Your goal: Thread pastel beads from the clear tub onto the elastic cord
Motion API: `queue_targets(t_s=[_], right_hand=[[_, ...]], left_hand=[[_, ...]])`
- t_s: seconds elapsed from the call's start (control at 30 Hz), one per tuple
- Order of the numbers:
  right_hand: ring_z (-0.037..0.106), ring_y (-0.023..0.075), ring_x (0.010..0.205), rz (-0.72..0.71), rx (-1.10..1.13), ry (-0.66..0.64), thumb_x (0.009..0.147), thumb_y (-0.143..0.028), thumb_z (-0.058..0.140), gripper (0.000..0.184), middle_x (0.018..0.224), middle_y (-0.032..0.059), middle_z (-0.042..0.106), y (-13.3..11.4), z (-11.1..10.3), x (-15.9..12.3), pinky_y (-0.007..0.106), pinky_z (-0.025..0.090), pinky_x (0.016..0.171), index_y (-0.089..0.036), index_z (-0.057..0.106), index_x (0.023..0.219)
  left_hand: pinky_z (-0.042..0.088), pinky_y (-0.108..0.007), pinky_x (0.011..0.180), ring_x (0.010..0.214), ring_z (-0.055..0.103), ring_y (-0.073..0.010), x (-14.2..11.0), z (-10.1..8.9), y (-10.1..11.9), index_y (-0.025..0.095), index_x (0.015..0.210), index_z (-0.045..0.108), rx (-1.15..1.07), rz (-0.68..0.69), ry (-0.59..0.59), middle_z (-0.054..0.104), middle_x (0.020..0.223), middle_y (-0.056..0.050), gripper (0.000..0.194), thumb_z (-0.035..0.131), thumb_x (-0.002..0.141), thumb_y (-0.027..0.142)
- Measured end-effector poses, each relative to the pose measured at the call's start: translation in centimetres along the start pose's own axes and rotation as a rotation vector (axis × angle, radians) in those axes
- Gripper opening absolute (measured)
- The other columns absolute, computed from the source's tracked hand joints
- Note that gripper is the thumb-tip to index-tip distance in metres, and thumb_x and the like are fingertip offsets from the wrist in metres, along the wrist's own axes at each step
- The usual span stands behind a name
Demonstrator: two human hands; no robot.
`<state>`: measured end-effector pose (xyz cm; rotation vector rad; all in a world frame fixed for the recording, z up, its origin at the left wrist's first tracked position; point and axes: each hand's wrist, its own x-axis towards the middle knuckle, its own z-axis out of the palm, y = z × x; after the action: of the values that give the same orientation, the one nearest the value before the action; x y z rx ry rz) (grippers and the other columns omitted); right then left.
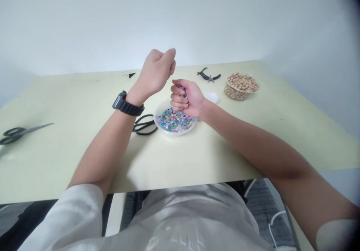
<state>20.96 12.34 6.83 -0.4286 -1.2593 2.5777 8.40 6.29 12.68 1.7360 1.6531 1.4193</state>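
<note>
My right hand (192, 97) is curled palm-up above the far right rim of a white bowl (174, 133). Colourful beads (182, 90) show in its palm behind the bent fingers. More small round beads (173, 120) in pink, blue, green and purple fill the bowl. Higher and to the left, my left hand (157, 71) is closed in a fist, its back towards me, apart from the right hand. Whatever its fingers hold, if anything, is hidden. A dark watch is strapped round the left wrist.
Black-handled scissors (146, 125) lie partly behind the bowl's left side. Another pair of scissors (19, 133) rests at far left. Small pliers (209, 75) and a clear tub (241, 86) of beige pieces stand at back right, near a white lid-like disc (212, 97).
</note>
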Motion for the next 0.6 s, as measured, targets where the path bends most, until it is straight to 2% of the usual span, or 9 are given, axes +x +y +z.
queue_targets(t_s=[0.2, 0.6], right_hand=[[0.013, 0.0091, 0.038, -0.011, -0.002, -0.023, 0.102, -0.034, 0.035, 0.045, 0.042, -0.0057, 0.016, 0.10, -0.21, 0.06, 0.025, 0.015, 0.041, -0.021, 0.013, 0.065], [0.014, 0.0095, 0.039, -0.019, 0.003, 0.016, 0.101, -0.033, 0.037, 0.045, 0.041, -0.0058, 0.016, 0.13, -0.14, 0.06, 0.024, 0.017, 0.041, -0.022, 0.012, 0.065]], left_hand=[[0.022, -0.036, 0.057, 0.051, 0.023, -0.0132, -0.03, 0.01, -0.11, 0.023, 0.046, 0.031, 0.009, -0.011, -0.002, 0.026, 0.046, 0.000, 0.053, 0.044, 0.095, 0.035], [0.024, -0.036, 0.056, 0.051, 0.024, -0.0128, 0.09, -0.12, -0.36, 0.022, 0.047, 0.031, 0.014, 0.006, -0.011, 0.026, 0.047, 0.000, 0.054, 0.043, 0.098, 0.033]])
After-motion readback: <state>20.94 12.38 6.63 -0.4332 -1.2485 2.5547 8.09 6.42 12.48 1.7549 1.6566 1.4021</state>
